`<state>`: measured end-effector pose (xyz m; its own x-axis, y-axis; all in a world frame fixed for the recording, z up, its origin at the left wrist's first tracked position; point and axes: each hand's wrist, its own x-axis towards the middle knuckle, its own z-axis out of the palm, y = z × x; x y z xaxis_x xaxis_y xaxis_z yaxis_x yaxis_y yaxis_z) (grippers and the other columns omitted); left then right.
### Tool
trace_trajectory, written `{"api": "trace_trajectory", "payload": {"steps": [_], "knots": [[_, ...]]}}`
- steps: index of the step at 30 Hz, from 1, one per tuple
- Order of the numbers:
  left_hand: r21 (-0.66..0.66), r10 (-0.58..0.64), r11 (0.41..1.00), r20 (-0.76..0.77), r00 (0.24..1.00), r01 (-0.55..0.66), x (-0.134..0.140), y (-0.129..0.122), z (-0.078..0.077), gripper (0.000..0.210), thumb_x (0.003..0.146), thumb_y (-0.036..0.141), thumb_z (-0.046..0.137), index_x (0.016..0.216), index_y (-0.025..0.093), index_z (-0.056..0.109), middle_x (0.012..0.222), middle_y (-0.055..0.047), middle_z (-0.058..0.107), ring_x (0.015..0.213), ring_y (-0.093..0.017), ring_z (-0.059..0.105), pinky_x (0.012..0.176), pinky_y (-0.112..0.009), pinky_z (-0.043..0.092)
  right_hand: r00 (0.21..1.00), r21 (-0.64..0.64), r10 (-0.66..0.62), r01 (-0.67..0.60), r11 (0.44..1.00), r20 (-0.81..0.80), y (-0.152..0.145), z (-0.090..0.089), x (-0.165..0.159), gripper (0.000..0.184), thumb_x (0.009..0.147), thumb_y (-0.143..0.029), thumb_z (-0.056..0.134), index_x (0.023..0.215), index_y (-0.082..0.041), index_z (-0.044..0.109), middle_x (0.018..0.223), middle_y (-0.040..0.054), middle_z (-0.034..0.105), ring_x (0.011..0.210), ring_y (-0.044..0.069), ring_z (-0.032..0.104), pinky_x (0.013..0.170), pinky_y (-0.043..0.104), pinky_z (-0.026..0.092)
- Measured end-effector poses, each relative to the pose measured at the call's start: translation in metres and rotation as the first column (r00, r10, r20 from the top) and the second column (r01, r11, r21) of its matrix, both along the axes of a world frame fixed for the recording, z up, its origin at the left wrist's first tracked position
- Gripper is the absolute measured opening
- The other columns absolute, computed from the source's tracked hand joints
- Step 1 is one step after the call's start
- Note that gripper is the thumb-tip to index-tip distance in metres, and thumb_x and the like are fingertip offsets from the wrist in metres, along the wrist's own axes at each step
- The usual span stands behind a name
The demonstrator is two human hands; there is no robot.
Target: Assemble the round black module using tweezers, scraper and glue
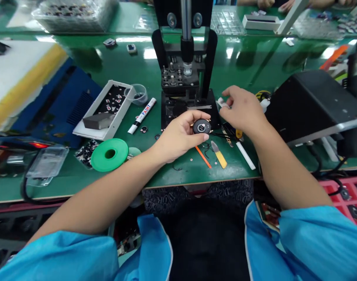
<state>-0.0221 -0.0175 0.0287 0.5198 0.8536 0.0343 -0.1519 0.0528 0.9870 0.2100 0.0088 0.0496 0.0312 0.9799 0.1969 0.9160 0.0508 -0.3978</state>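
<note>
Between the thumb and fingers of my left hand [180,134] is a round black watch case [202,127], its back with a ringed centre turned up. My right hand [241,107] pinches a small white piece [223,103], partly covered by the fingers, so its kind is unclear. Just behind both hands stands a black press fixture [180,78] with a vertical metal shaft. Below the watch case lie a yellow-handled blade tool [219,155], an orange stick [203,157] and a white stick [245,155].
To the left are a paint marker [142,116], a clear cup [139,95], a white tray [122,101] of small parts and a green spool [100,155]. A black box-shaped device [310,105] stands at the right. Clear trays [75,21] sit on the back shelf; a co-worker's hands are beyond.
</note>
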Motion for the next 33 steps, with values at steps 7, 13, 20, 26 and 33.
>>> {"api": "trace_trajectory", "payload": {"steps": [7,13,20,26,33], "knots": [[0.005,0.102,0.995,-0.092,0.991,-0.102,0.000,0.002,0.002,0.056,0.070,0.017,0.089,0.124,0.017,0.072,0.111,-0.003,0.073,0.093,-0.015,0.066,0.086,-0.030,0.054,0.856,0.123,0.371,-0.351,0.928,-0.360,-0.021,0.015,0.002,0.025,0.082,-0.014,0.069,0.104,-0.023,0.078,0.100,0.0050,0.076,0.090,0.024,0.069,0.085,0.041,0.055],[0.076,0.135,0.989,-0.171,0.976,-0.124,-0.003,0.007,0.003,0.053,0.073,0.024,0.089,0.123,0.016,0.071,0.112,-0.005,0.075,0.090,-0.015,0.066,0.082,-0.030,0.053,0.795,0.084,0.504,-0.508,0.857,-0.339,-0.031,0.022,-0.002,0.032,0.083,-0.015,0.065,0.110,-0.024,0.078,0.104,0.0032,0.080,0.087,0.022,0.069,0.080,0.038,0.053],[0.106,0.144,0.986,-0.189,0.972,-0.125,-0.001,0.006,-0.002,0.042,0.072,0.022,0.087,0.108,0.020,0.064,0.096,0.001,0.070,0.082,-0.014,0.063,0.073,-0.029,0.050,0.749,0.201,0.605,-0.571,0.796,-0.269,-0.031,0.015,-0.005,0.019,0.091,-0.016,0.068,0.104,-0.027,0.076,0.106,0.0037,0.079,0.092,0.024,0.071,0.083,0.040,0.055],[0.088,0.112,0.992,-0.203,0.973,-0.096,0.000,0.005,-0.001,0.041,0.072,0.023,0.085,0.107,0.019,0.064,0.093,0.001,0.068,0.076,-0.013,0.059,0.068,-0.029,0.048,0.707,0.229,0.663,-0.622,0.749,-0.248,-0.029,0.006,-0.007,0.017,0.093,-0.014,0.069,0.103,-0.025,0.077,0.105,0.0052,0.076,0.097,0.024,0.073,0.086,0.040,0.056],[0.036,0.092,0.995,-0.141,0.986,-0.088,0.003,0.001,-0.003,0.040,0.072,0.022,0.085,0.106,0.019,0.064,0.094,0.001,0.070,0.080,-0.013,0.064,0.074,-0.029,0.051,0.732,0.265,0.641,-0.586,0.766,-0.233,-0.026,0.001,-0.005,0.017,0.095,-0.017,0.069,0.106,-0.026,0.078,0.107,0.0058,0.073,0.104,0.026,0.072,0.092,0.044,0.058]]}}
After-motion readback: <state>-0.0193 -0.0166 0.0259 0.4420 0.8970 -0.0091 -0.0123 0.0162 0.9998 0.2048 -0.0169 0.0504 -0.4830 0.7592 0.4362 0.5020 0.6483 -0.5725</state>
